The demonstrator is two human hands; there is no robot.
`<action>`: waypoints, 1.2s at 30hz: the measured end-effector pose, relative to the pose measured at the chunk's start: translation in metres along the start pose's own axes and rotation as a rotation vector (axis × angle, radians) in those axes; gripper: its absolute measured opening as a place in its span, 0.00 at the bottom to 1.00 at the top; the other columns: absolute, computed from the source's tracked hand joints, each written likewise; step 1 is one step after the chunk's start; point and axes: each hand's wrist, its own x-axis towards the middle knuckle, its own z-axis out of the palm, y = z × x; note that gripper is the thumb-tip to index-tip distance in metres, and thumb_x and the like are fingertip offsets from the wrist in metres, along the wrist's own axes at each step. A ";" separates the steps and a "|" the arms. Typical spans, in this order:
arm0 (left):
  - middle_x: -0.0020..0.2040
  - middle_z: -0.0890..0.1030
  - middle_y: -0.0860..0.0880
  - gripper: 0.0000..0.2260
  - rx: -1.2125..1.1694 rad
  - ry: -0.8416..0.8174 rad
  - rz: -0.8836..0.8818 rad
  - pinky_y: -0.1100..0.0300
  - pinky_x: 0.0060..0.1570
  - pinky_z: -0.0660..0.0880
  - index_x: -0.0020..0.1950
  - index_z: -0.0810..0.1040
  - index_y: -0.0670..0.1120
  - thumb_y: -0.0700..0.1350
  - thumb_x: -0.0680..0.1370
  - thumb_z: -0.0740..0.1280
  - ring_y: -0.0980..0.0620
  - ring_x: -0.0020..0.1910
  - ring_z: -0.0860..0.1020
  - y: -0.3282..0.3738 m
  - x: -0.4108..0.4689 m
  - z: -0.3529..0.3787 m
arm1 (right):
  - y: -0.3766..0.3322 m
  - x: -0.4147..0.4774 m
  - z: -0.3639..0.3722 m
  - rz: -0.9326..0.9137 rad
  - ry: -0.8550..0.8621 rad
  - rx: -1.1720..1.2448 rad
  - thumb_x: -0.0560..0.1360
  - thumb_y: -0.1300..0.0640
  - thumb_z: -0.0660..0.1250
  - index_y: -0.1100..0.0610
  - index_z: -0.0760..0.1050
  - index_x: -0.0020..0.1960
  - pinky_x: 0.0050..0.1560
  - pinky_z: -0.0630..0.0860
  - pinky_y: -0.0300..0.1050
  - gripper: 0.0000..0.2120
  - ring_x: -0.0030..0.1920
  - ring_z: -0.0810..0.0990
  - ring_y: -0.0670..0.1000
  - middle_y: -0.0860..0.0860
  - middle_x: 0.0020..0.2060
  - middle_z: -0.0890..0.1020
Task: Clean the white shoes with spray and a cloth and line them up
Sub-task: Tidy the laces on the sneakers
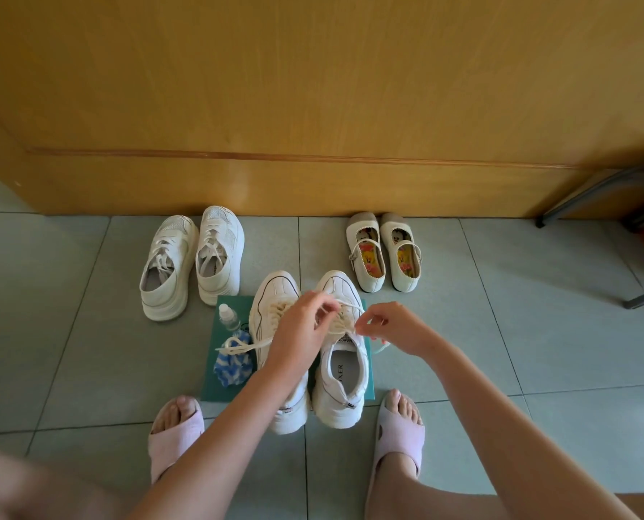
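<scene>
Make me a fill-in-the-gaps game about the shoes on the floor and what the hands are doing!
1. The left hand and the right hand both pinch the ____ of the sneakers on the mat.
2. The mat is coloured ____.
3. Beside the spray bottle lies a cloth striped white and ____.
4. The strap shoes by the wooden door stand on the person's ____ side.
Missing words: laces; green; blue; right.

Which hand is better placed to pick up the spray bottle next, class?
Left. The left hand, pinching the laces, is nearer the spray bottle, which stands on the green mat's left edge. The right hand pinches the laces farther right.
</scene>
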 end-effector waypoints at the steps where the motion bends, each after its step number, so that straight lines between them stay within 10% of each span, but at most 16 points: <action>1: 0.49 0.79 0.53 0.06 0.055 -0.075 0.047 0.70 0.46 0.71 0.53 0.78 0.47 0.44 0.76 0.67 0.63 0.44 0.74 -0.001 0.000 0.000 | 0.000 0.000 0.000 -0.005 0.012 -0.008 0.74 0.56 0.69 0.54 0.79 0.47 0.41 0.74 0.38 0.03 0.36 0.74 0.46 0.50 0.39 0.79; 11: 0.59 0.80 0.47 0.14 0.506 -0.350 0.200 0.62 0.70 0.54 0.58 0.79 0.42 0.48 0.80 0.59 0.48 0.65 0.72 -0.016 0.008 -0.016 | 0.004 -0.001 0.001 0.076 0.085 -0.178 0.74 0.52 0.69 0.51 0.80 0.47 0.50 0.75 0.44 0.04 0.48 0.79 0.48 0.47 0.46 0.80; 17: 0.33 0.75 0.55 0.14 0.385 -0.421 0.046 0.69 0.31 0.63 0.40 0.77 0.46 0.53 0.79 0.62 0.58 0.31 0.71 -0.013 0.017 -0.024 | 0.002 -0.006 0.001 0.085 0.070 -0.298 0.73 0.47 0.69 0.51 0.80 0.51 0.55 0.68 0.44 0.10 0.55 0.72 0.48 0.46 0.51 0.76; 27: 0.57 0.82 0.49 0.17 -0.719 -0.312 -0.522 0.55 0.57 0.72 0.49 0.77 0.40 0.50 0.82 0.55 0.47 0.59 0.77 -0.012 0.023 -0.010 | -0.024 -0.007 -0.020 -0.106 -0.013 -0.197 0.75 0.57 0.66 0.52 0.72 0.43 0.36 0.66 0.32 0.04 0.34 0.69 0.43 0.44 0.34 0.72; 31: 0.53 0.83 0.47 0.15 -0.793 -0.307 -0.508 0.63 0.44 0.74 0.58 0.78 0.44 0.50 0.82 0.57 0.54 0.49 0.81 -0.004 0.020 -0.004 | -0.034 -0.006 -0.014 -0.125 0.063 -0.077 0.74 0.59 0.67 0.55 0.74 0.40 0.35 0.67 0.36 0.05 0.31 0.69 0.45 0.47 0.32 0.73; 36: 0.35 0.80 0.50 0.12 -0.483 -0.233 -0.367 0.66 0.31 0.71 0.41 0.81 0.48 0.49 0.80 0.62 0.60 0.31 0.75 0.001 0.021 0.008 | -0.038 -0.007 -0.010 -0.156 0.186 0.037 0.75 0.59 0.68 0.56 0.76 0.43 0.36 0.75 0.40 0.03 0.32 0.74 0.46 0.49 0.33 0.77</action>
